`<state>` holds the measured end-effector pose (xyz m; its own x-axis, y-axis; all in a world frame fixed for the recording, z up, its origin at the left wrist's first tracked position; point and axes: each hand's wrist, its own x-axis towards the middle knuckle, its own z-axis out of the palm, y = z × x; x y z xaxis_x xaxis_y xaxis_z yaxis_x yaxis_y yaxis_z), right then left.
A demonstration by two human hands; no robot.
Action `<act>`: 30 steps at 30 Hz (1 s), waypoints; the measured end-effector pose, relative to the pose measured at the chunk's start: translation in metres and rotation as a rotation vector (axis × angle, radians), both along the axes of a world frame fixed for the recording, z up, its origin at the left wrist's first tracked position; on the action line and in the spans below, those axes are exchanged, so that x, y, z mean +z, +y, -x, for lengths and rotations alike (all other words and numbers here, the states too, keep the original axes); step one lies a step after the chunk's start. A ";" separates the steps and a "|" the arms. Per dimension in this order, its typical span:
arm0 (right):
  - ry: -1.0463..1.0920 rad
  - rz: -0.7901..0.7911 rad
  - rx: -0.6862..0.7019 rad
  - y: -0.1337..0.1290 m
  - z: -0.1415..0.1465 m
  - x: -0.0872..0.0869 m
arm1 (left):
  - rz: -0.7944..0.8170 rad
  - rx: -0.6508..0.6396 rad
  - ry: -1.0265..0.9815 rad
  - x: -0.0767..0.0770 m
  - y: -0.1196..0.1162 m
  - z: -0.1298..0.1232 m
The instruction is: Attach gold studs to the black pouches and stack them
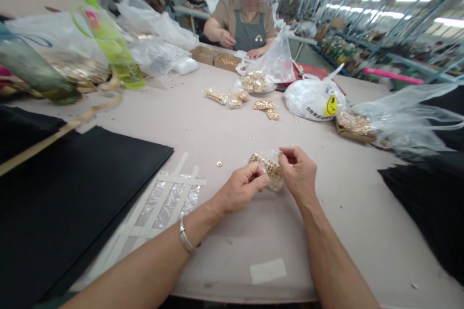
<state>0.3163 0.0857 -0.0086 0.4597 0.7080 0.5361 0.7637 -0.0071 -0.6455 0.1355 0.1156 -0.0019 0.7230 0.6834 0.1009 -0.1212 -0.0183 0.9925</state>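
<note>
Between my hands is a small clear plastic bag (pixel 272 170) of gold-coloured metal pieces that look like snap buttons. My left hand (pixel 243 184), with a silver bangle on its wrist, pinches the bag's near left side. At the bag's right, my right hand (pixel 299 168) is closed with thumb and fingertips together on the clear plastic. Beyond the hands, one loose gold button (pixel 219 164) lies on the pale table (pixel 224 231). More small bags of gold pieces (pixel 216 96) rest farther back.
Stacked black fabric (pixel 90 188) covers the left side, with more black sheets (pixel 431 207) at the right. A green bottle (pixel 116 50) stands back left. Plastic bags (pixel 311 99) lie back right. Opposite, a person in a striped apron (pixel 250 31) works beside cardboard boxes (pixel 205 54).
</note>
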 end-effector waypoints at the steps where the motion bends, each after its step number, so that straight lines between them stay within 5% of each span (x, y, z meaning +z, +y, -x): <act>1: -0.016 0.007 0.012 0.001 -0.002 -0.002 | 0.028 0.018 -0.019 -0.002 0.005 0.001; 5: -0.081 0.077 0.083 0.001 -0.004 -0.007 | 0.199 0.100 -0.103 -0.008 0.022 0.000; 13: 0.266 0.262 0.234 0.007 0.014 0.000 | 0.483 0.109 -0.183 -0.013 0.021 -0.006; 18: 0.511 0.256 0.346 0.012 0.015 -0.005 | 0.487 0.029 -0.223 -0.008 0.020 -0.002; 25: 0.589 0.082 0.251 0.010 0.018 0.010 | 0.442 -0.060 -0.201 -0.004 0.029 0.003; 30: 0.537 0.085 0.245 0.005 0.033 0.017 | 0.349 0.112 -0.154 -0.005 0.023 0.005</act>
